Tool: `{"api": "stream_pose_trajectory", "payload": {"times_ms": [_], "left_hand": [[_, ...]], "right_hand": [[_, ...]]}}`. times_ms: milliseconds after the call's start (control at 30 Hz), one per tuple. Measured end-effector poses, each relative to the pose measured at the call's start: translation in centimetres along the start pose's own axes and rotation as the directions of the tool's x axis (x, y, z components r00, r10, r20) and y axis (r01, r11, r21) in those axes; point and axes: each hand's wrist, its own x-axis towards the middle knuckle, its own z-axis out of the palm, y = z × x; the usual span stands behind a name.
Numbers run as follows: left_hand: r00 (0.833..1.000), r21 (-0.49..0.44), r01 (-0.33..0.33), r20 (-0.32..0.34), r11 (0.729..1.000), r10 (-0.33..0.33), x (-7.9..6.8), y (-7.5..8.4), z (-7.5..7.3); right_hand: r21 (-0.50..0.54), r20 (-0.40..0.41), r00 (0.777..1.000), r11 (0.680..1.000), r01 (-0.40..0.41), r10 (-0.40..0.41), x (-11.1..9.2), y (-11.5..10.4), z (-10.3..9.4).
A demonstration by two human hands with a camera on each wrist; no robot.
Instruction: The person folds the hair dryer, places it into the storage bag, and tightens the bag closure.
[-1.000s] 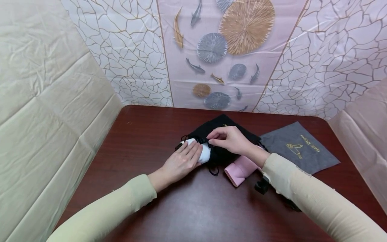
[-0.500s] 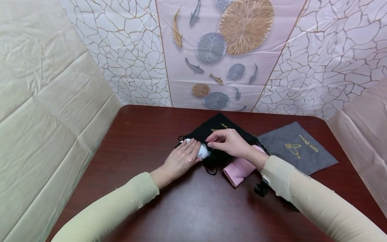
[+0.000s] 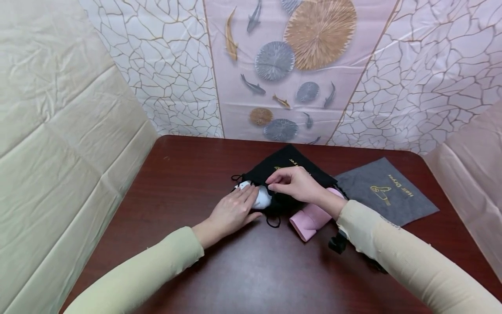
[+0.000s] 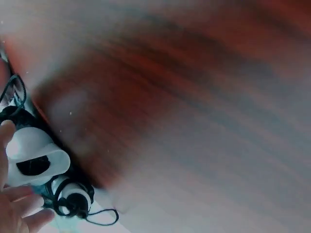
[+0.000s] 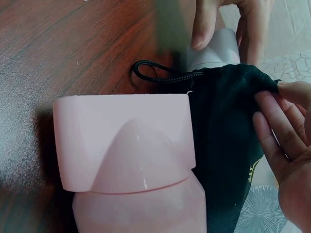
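A white hair dryer (image 3: 262, 198) lies partly inside a black drawstring bag (image 3: 288, 157) with gold print. The left wrist view shows the dryer's oval nozzle (image 4: 36, 158) and a black cord beside its round handle end; the rest is inside the bag. My left hand (image 3: 233, 213) lays straight fingers over the dryer's exposed part, thumb spread away from the fingers. With thumb and fingertips my right hand (image 3: 292, 183) pinches the upper edge of the bag's mouth; the right wrist view shows this pinch on the black cloth (image 5: 218, 116).
Close in front of my right forearm lies a pink hair dryer (image 3: 311, 220). A grey bag (image 3: 392, 187) printed "Hair Dryer" lies flat at the right. Some black cord or plug (image 3: 337, 243) sits under my right sleeve. Patterned cloth walls surround the dark wooden table (image 3: 188, 174).
The bag's upper edge is drawn a little farther over the white dryer, and the bag's print shows more. My left thumb has spread away from the fingers. My right hand has barely moved.
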Motion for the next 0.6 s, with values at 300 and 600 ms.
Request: {"api": "stream_pose_trajectory", "payload": {"times_ms": [300,600], "left_hand": [[0.992,-0.077,0.085,0.096,0.993,-0.078,-2.5,-2.6,-1.7],[0.974,-0.104,0.195,0.139,0.975,-0.18,-2.6,-4.5,-1.5]], "right_hand": [[-0.008,-0.003,1.0,1.0,0.001,-0.001,-0.4,0.1,-0.4],[-0.008,-0.006,1.0,1.0,-0.006,0.006,-0.4,0.2,-0.4]]}}
